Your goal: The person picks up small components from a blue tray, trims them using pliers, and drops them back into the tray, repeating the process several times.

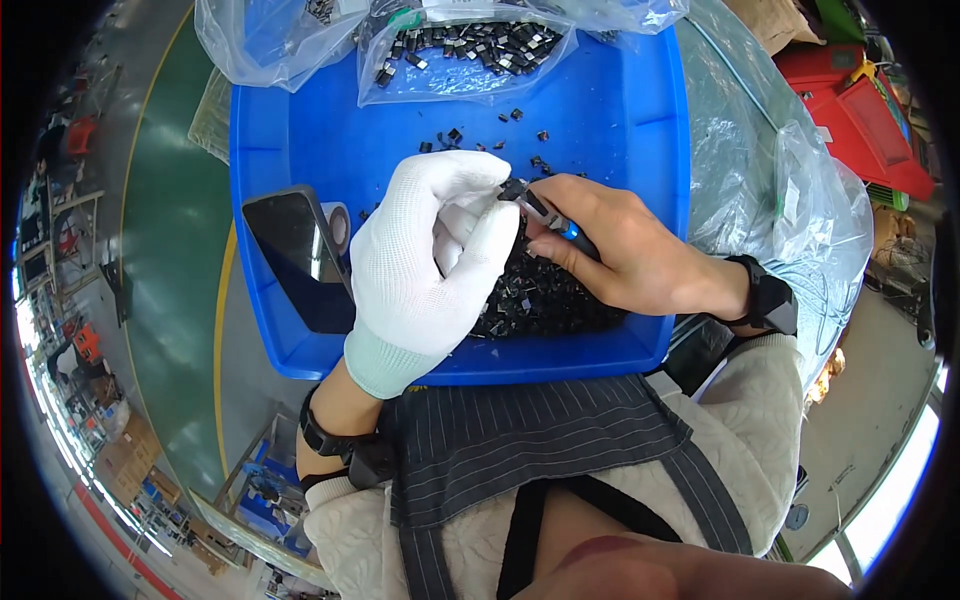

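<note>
Over blue plastic tub (262,130): white-gloved left grip (415,255) pinching small black piece (513,189), seemingly for steadiness; bare right grip (632,252) clasping slim black-blue tool (574,234)

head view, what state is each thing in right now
left hand: gloved, pinching small black part
right hand: bare, gripping blue-and-black tool
blue tub: holding loose black parts
loose black parts: heaped near side, scattered far side
clear bag: over tub's far edge, black pieces inside
phone: screen dark, at tub's left side
white roll: beside phone, partly hidden
</note>
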A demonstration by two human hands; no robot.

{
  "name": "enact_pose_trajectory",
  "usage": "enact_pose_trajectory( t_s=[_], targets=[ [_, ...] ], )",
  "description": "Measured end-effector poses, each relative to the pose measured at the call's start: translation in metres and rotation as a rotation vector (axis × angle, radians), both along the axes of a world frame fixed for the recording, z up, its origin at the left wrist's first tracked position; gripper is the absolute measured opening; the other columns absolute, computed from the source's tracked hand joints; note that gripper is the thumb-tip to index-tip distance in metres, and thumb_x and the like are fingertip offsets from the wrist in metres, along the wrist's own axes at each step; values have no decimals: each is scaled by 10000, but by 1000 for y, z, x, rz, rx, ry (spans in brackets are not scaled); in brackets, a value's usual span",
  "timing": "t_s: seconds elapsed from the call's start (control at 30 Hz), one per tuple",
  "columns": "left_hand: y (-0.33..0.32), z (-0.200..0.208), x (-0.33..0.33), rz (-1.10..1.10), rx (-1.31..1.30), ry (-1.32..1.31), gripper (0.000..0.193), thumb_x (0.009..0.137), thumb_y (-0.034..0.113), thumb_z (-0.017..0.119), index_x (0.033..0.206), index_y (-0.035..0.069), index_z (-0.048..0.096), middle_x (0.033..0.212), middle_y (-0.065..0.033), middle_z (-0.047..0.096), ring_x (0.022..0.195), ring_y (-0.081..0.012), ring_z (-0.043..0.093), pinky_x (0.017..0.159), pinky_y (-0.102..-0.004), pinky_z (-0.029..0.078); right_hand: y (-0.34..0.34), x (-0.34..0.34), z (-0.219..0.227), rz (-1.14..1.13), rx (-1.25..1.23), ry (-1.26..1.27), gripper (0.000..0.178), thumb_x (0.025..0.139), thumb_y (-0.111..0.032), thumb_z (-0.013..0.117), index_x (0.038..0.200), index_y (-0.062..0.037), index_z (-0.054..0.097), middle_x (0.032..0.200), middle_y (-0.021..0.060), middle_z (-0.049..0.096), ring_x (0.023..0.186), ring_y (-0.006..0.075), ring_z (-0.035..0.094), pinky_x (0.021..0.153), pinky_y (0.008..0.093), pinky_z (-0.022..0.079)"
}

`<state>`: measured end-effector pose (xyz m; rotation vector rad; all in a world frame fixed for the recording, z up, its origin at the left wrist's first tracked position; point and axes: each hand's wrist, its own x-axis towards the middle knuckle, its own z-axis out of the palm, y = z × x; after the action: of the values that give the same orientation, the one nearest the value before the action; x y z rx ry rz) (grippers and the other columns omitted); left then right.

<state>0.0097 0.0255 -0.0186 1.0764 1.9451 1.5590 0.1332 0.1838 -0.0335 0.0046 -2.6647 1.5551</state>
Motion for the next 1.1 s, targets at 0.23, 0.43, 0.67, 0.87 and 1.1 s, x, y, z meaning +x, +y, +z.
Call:
enact_pose_trajectory(
  t_s=[0.23,0.43,0.67,0.87,1.1],
  targets=[
    [4,0,1,-36,23,149,318,820,-9,640,1130,44,597,941,-51,646,698,-68,599,572,-205,469,1,0,0,-8,-43,-33,353,875,-51,613,1188,23,468,959,161,571,837,298,599,750,371,477],
    [3,13,1,-113,-35,193,340,819,-32,624,1142,16,528,982,-92,623,817,-86,599,711,-212,483,2,0,2,-6,-53,-27,360,879,-50,607,1201,21,464,951,164,568,841,298,601,751,367,476],
    [6,19,-10,-179,-99,-949,287,919,65,499,1203,21,492,822,-82,619,542,-31,475,422,-143,325,4,1,1,20,8,-50,389,879,-75,617,1220,17,454,1009,187,548,895,312,585,773,380,467],
    [3,12,-10,-188,21,-981,261,934,108,519,1183,29,512,858,-70,630,591,-25,514,429,-149,371,3,0,4,11,21,-62,424,883,-95,619,1248,11,432,1074,194,530,963,332,567,822,385,460],
    [4,-4,10,18,75,-13,307,877,29,586,1182,29,551,906,-81,641,679,-97,610,547,-193,475,3,0,3,31,2,-56,446,892,-135,618,1263,12,419,1100,196,528,1001,342,566,858,392,459]
  ],
)
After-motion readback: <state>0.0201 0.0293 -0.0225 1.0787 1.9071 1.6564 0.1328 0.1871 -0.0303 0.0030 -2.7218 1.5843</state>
